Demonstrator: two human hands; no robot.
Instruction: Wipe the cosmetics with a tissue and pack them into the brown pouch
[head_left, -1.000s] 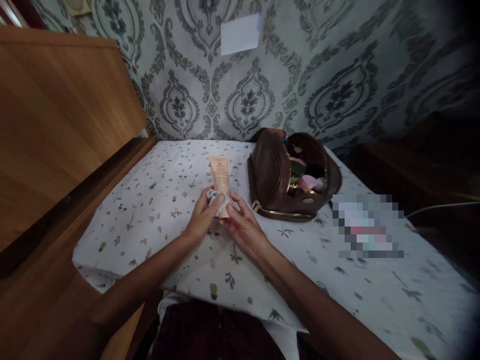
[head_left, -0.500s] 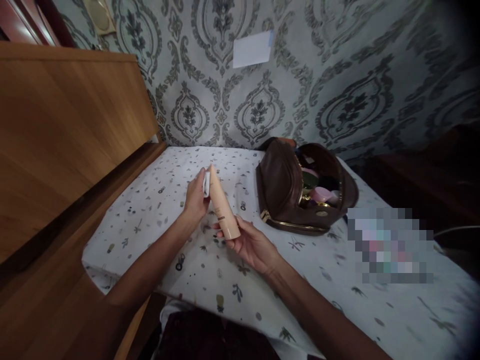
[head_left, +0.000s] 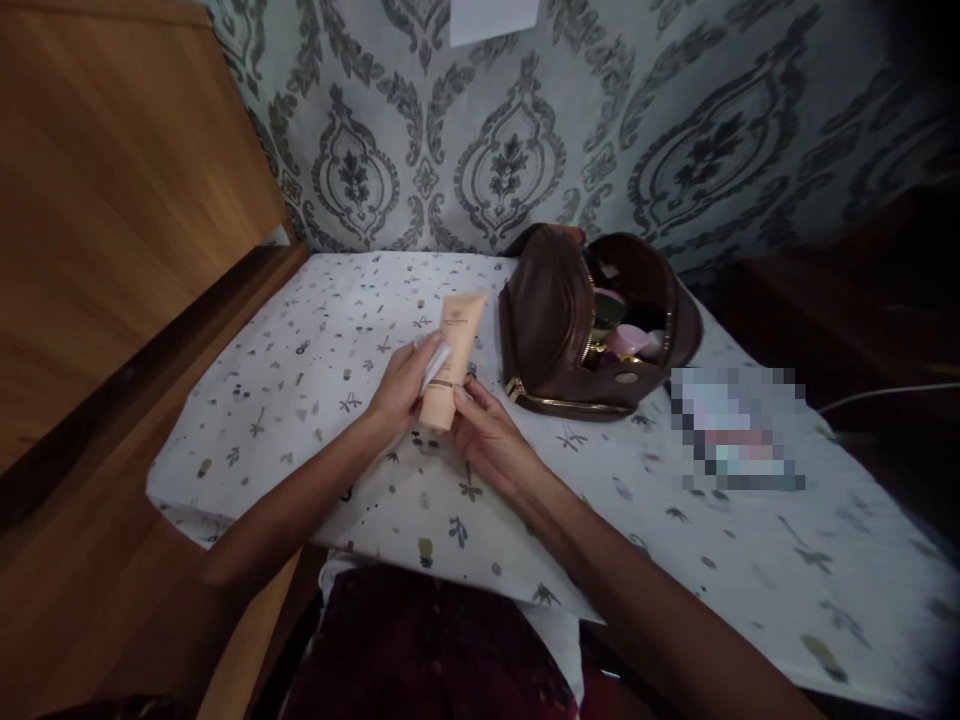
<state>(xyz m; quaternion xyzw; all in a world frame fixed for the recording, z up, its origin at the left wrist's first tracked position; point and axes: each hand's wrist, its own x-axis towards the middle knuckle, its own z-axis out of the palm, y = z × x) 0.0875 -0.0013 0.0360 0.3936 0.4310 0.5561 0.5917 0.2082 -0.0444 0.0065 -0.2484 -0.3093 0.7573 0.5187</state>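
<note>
A peach squeeze tube (head_left: pixel 456 340) is held above the bed-like padded surface, flat end up and cap end down, its printed front facing me. My right hand (head_left: pixel 491 440) grips it near the cap, thumb in front and fingers behind. At the tube's left side, my left hand (head_left: pixel 397 390) is closed on a folded white cloth or tissue (head_left: pixel 436 368), which rests against the tube. The fingers of that hand are partly hidden behind the cloth and tube.
An unzipped brown toiletry bag (head_left: pixel 547 320) stands at the right with several cosmetics inside, among them a pink-lidded one (head_left: pixel 628 340). A blurred-out flat item (head_left: pixel 735 430) lies beside it. Wooden furniture (head_left: pixel 135 150) borders the left; a patterned wall (head_left: pixel 510 170) is behind.
The tube has turned so its printed face points toward me, and it leans the other way. The cloth has moved from near its flat end down to its side. My view has tipped lower.
</note>
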